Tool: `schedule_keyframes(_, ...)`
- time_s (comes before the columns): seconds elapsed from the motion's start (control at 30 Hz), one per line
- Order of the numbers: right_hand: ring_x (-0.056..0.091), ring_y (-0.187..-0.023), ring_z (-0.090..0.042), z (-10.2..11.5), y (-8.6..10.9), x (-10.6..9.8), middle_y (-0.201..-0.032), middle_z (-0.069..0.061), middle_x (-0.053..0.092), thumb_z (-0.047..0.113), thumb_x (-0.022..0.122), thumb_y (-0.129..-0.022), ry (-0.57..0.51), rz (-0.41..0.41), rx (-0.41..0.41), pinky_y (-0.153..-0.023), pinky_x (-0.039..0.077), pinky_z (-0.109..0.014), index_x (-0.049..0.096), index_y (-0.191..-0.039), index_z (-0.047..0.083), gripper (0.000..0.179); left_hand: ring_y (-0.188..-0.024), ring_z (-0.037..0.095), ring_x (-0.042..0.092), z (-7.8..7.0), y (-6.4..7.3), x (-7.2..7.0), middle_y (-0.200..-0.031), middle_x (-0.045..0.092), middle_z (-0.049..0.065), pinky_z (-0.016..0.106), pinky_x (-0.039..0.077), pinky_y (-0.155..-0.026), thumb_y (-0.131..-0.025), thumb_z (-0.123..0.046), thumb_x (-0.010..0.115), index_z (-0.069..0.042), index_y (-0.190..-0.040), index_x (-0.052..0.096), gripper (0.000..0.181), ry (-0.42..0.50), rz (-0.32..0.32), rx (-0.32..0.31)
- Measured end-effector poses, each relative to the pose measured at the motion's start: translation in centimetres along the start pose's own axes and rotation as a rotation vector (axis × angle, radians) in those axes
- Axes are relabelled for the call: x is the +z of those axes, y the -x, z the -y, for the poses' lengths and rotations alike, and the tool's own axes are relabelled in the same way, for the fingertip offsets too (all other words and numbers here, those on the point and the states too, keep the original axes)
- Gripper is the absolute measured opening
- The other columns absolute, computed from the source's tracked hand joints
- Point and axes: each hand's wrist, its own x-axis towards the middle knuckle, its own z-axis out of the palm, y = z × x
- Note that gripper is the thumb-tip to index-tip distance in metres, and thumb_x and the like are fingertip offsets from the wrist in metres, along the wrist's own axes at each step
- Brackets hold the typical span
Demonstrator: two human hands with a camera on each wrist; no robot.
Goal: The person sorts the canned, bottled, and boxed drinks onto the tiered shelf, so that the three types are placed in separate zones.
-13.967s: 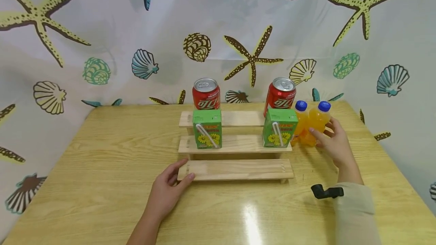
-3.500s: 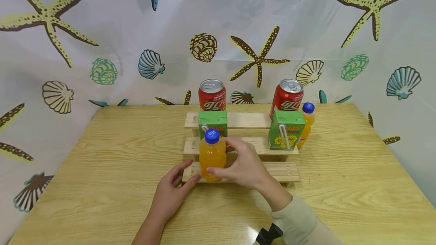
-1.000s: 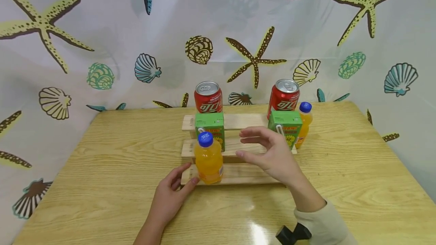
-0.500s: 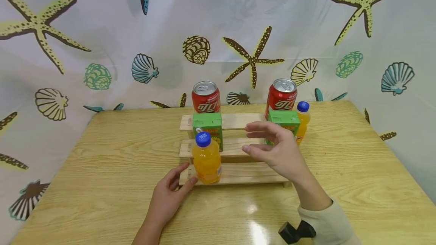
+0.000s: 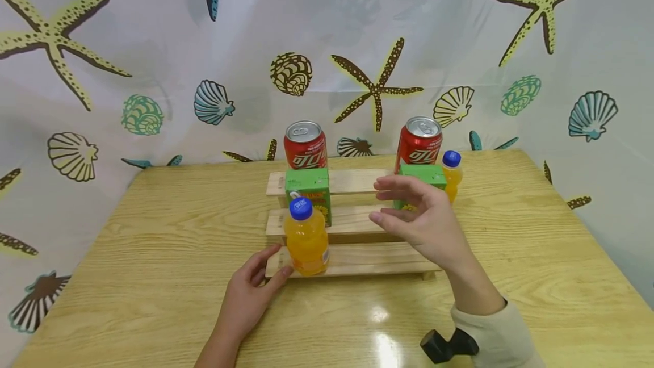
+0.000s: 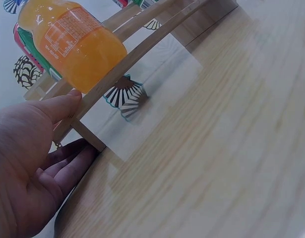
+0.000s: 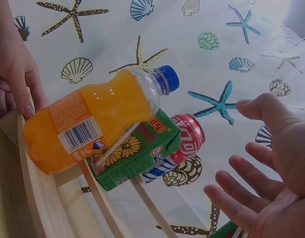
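My left hand (image 5: 247, 294) grips the left end of a three-step wooden rack (image 5: 378, 260). In the left wrist view its thumb lies on the front slat and its fingers are beside the leg. An orange drink bottle (image 5: 307, 246) with a blue cap stands upright on the lowest step, close to that thumb. My right hand (image 5: 429, 223) hovers over the rack's right part, fingers spread and holding nothing. Behind it, partly covered, is a green juice box (image 5: 423, 171) on the middle step. A second orange bottle (image 5: 452, 178) stands just right of that box, its lower part hidden.
Another green juice box (image 5: 309, 182) is behind the front bottle on the middle step. Two red soda cans, a left can (image 5: 305, 149) and a right can (image 5: 420, 143), stand on the top step. A patterned cloth (image 5: 245, 33) hangs behind the wooden table (image 5: 168, 243).
Earlier my right hand held one of the two bottles at the right, then held it on the lowest step. Now it has let go and moved right and back. My left hand stays on the rack.
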Motion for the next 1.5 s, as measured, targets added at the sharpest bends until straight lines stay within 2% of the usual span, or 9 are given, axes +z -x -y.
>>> schedule_keyframes(0.13,0.064,-0.115,-0.032,0.3,0.0,-0.3,-0.124,-0.012,0.065,-0.003,0.079,-0.082,0.013,-0.018,-0.010,-0.088,0.061,-0.033,0.063,-0.126,0.002,0.047,-0.144,0.032,0.040,0.0,-0.1,0.0,-0.158,0.040,0.008,0.048,0.038,-0.116,-0.083,-0.059,0.073,-0.028,-0.141,0.055,0.068,0.002,-0.001,-0.006)
schedule_keyframes(0.27,0.065,-0.113,-0.027,0.5,0.0,-0.6,-0.125,-0.015,0.064,-0.005,0.079,-0.081,0.012,-0.039,-0.024,-0.088,0.061,-0.033,0.063,-0.126,0.000,0.048,-0.144,0.032,0.040,0.0,-0.1,0.0,-0.158,0.041,0.008,0.048,0.037,-0.116,-0.083,-0.058,0.073,-0.027,-0.141,0.055,0.068,0.009,-0.003,-0.004)
schedule_keyframes(0.4,0.065,-0.113,-0.023,0.6,0.0,-1.2,-0.125,-0.009,0.065,-0.006,0.078,-0.081,0.011,-0.056,-0.033,-0.089,0.060,-0.032,0.062,-0.126,0.000,0.048,-0.144,0.032,0.039,-0.1,0.0,0.0,-0.158,0.040,0.010,0.048,0.037,-0.116,-0.083,-0.059,0.073,-0.027,-0.141,0.056,0.069,0.005,0.001,0.000)
schedule_keyframes(0.57,0.064,-0.115,-0.027,0.6,0.1,-2.2,-0.122,-0.003,0.067,-0.008,0.076,-0.082,0.004,-0.061,-0.045,-0.091,0.060,-0.030,0.061,-0.127,-0.001,0.048,-0.144,0.033,0.040,-0.2,0.0,-0.1,-0.158,0.040,0.011,0.050,0.038,-0.116,-0.083,-0.060,0.072,-0.028,-0.141,0.055,0.069,0.000,0.001,0.002)
schedule_keyframes(0.8,0.064,-0.114,-0.027,0.7,0.0,-2.9,-0.124,-0.018,0.063,-0.007,0.077,-0.082,0.029,-0.064,-0.043,-0.090,0.059,-0.029,0.061,-0.127,-0.001,0.048,-0.144,0.033,0.039,-0.1,0.0,-0.1,-0.158,0.039,0.012,0.049,0.038,-0.116,-0.084,-0.059,0.072,-0.027,-0.142,0.055,0.068,-0.003,0.001,0.009)
schedule_keyframes(1.23,0.065,-0.110,-0.019,0.8,0.1,-4.2,-0.120,-0.002,0.067,-0.010,0.075,-0.082,0.054,-0.159,-0.074,-0.088,0.060,-0.026,0.061,-0.126,-0.004,0.047,-0.144,0.033,0.040,0.0,0.0,0.1,-0.158,0.040,0.009,0.048,0.038,-0.116,-0.082,-0.062,0.072,-0.028,-0.141,0.055,0.070,-0.010,0.002,-0.009)
schedule_keyframes(1.5,0.064,-0.109,-0.020,0.6,0.0,-5.2,-0.120,-0.005,0.067,-0.008,0.075,-0.083,0.071,-0.209,-0.077,-0.085,0.060,-0.022,0.062,-0.126,-0.001,0.046,-0.144,0.031,0.041,-0.1,0.0,0.1,-0.159,0.038,0.009,0.048,0.040,-0.115,-0.081,-0.063,0.072,-0.029,-0.142,0.054,0.072,-0.014,0.004,-0.031)
